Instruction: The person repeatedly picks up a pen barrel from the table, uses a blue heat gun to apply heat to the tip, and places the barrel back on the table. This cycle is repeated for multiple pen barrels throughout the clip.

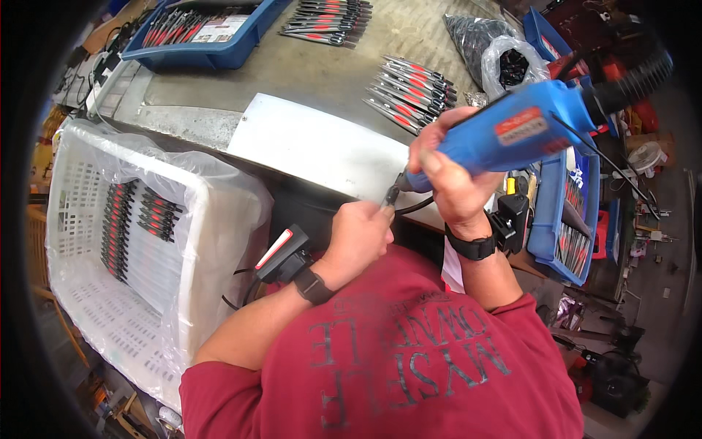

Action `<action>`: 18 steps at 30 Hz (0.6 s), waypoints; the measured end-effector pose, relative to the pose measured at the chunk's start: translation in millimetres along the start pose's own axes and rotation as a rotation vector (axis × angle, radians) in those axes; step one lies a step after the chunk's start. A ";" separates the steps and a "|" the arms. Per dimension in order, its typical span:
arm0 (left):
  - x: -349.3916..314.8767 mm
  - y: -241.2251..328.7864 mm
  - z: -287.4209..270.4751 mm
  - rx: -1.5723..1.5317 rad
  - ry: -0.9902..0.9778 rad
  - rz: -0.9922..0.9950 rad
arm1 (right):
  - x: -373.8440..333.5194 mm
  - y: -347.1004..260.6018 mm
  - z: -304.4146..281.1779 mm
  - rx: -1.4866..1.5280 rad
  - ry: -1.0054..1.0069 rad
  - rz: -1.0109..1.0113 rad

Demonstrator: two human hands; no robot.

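My right hand is wrapped round a blue electric screwdriver with a red label, held tilted with its nose toward the lower left. The driver's dark tip meets a small dark piece pinched in my closed left hand; fingers hide most of it, and its kind cannot be made out. Both hands are at the near edge of a white board. Just beyond the board lies a row of slim silver-and-red tools with dark ends.
At left stands a white plastic-lined basket holding rows of red-and-black pieces. Blue trays with similar tools sit at the far left and right. Bags of dark parts stand at the far right. A cable runs below the driver.
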State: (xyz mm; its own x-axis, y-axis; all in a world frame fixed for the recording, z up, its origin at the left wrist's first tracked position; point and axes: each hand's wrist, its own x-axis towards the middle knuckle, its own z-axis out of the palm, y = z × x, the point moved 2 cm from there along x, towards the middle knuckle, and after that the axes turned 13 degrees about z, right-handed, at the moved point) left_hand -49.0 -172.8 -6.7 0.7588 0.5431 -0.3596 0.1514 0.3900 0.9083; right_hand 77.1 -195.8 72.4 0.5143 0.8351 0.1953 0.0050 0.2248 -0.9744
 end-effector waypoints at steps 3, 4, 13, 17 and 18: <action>-4.6 3.2 -0.1 -0.001 0.008 -0.021 | -11.3 -11.2 -11.0 0.126 0.127 -0.061; -6.2 6.6 -0.8 0.005 0.010 -0.019 | -13.7 -13.5 -14.2 0.171 0.163 -0.069; 43.9 71.5 -27.8 0.365 -0.022 0.496 | -31.4 -22.9 -54.6 0.390 0.265 -0.138; 84.8 93.0 -21.3 0.761 0.089 0.849 | -39.8 -19.3 -67.6 0.453 0.251 -0.104; 92.4 95.3 -17.0 0.797 0.101 0.937 | -41.7 -19.1 -70.3 0.461 0.248 -0.109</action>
State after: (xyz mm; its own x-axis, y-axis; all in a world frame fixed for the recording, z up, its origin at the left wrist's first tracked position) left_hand 24.8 -72.9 43.0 0.7353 0.4377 0.5175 -0.0536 -0.7236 0.6882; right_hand 115.9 -270.2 75.1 0.7194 0.6634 0.2056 -0.2789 0.5470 -0.7893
